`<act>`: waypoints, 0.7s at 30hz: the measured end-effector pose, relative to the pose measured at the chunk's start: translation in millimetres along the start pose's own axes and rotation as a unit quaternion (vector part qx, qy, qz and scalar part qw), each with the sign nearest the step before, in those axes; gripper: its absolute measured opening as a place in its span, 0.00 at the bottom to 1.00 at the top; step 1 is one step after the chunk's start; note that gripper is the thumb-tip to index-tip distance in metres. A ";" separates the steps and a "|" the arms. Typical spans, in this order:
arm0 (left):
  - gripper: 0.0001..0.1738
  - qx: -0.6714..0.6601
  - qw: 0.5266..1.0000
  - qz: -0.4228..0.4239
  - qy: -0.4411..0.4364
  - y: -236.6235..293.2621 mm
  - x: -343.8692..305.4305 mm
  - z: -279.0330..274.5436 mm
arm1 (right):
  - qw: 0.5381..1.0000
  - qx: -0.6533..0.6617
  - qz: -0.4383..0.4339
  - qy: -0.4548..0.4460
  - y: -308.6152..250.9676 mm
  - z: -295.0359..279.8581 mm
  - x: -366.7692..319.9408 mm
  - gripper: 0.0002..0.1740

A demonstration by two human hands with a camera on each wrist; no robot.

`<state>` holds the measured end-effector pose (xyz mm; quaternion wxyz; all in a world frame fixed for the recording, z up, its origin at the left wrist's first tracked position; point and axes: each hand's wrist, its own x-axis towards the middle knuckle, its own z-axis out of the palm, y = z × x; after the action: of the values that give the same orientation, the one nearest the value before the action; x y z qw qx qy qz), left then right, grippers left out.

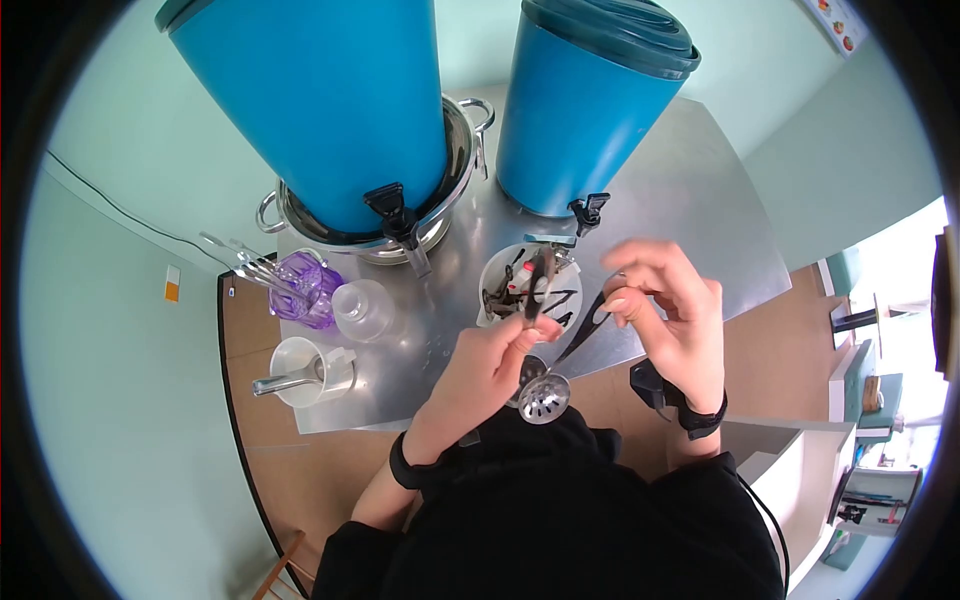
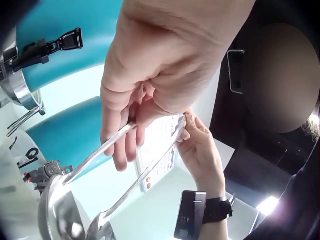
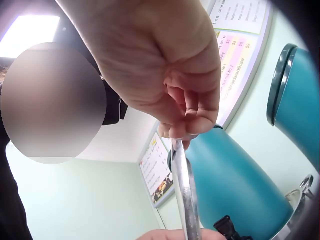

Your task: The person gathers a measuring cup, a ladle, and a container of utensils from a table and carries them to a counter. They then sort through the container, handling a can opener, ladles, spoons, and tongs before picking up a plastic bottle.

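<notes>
My left hand (image 1: 488, 366) pinches the handle of a metal ladle (image 2: 55, 210), whose bowl hangs low behind a slotted spoon (image 1: 545, 398). The dark handle of that slotted spoon is pinched near its top by my right hand (image 1: 672, 310). In the left wrist view the two handles slant down side by side, the right hand (image 2: 200, 155) farther off. Seen from the right wrist, the right hand (image 3: 160, 65) holds a metal handle (image 3: 185, 195) at its tip. Behind the hands stands a white container (image 1: 490, 312) of small utensils and clips.
Two blue dispensers (image 1: 330, 110) (image 1: 590, 110) with black taps stand at the back of the metal table (image 1: 690, 200), one in a steel pot (image 1: 462, 190). At left are a purple glass jar (image 1: 308, 290), a clear jar (image 1: 364, 310) and a white jug (image 1: 300, 362) holding a scoop.
</notes>
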<state>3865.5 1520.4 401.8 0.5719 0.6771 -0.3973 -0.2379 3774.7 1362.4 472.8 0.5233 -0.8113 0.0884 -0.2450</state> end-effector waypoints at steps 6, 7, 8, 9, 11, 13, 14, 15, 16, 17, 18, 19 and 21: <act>0.11 -0.095 0.990 -0.048 -0.090 -0.9 1.7 -6.3 | 0.998 0.013 -0.056 -0.016 0.3 5.0 9.7 0.10; 0.12 -0.097 0.989 -0.051 -0.103 -0.2 1.7 -8.1 | 0.998 0.012 -0.059 -0.016 0.8 5.6 11.4 0.10; 0.13 -0.107 0.988 -0.046 -0.105 -0.1 1.5 -8.3 | 0.998 0.011 -0.062 -0.016 1.3 6.2 12.2 0.10; 0.13 -0.116 0.987 -0.040 -0.107 -0.2 0.9 -8.6 | 0.998 0.005 -0.061 -0.019 1.6 7.0 12.1 0.10; 0.13 -0.126 0.985 -0.039 -0.108 -0.3 -0.5 -8.8 | 0.998 -0.006 -0.062 -0.028 2.4 8.7 12.2 0.10; 0.13 -0.123 0.986 -0.043 -0.105 -0.6 -0.2 -9.3 | 0.997 -0.026 -0.070 -0.024 3.2 12.9 12.5 0.10; 0.13 -0.126 0.986 -0.041 -0.101 -0.9 0.2 -10.0 | 0.996 -0.035 -0.075 -0.021 3.7 15.2 12.6 0.10; 0.12 -0.130 0.986 -0.038 -0.097 -1.5 0.5 -10.4 | 0.995 -0.048 -0.091 -0.014 5.5 16.8 12.9 0.10; 0.12 -0.134 0.986 -0.035 -0.093 -1.9 0.9 -10.4 | 0.992 -0.061 -0.108 -0.007 8.1 17.5 13.1 0.11; 0.11 -0.120 0.987 -0.032 -0.102 -1.8 1.5 -10.6 | 0.989 -0.072 -0.126 0.000 9.4 17.9 13.6 0.12; 0.10 -0.104 0.988 -0.030 -0.108 -1.4 1.7 -11.5 | 0.990 -0.067 -0.124 0.006 9.3 18.9 14.0 0.14; 0.09 -0.086 0.990 -0.030 -0.111 -1.3 0.8 -13.3 | 0.991 -0.057 -0.123 0.009 9.6 21.1 14.0 0.15; 0.09 -0.081 0.989 0.007 -0.125 -7.2 -1.6 -11.8 | 0.995 -0.028 -0.093 -0.005 9.3 24.6 13.7 0.20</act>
<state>3875.7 1528.8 397.4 0.5719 0.5909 -0.4501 -0.3481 3799.7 1372.7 460.5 0.4762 -0.8313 0.0172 -0.2861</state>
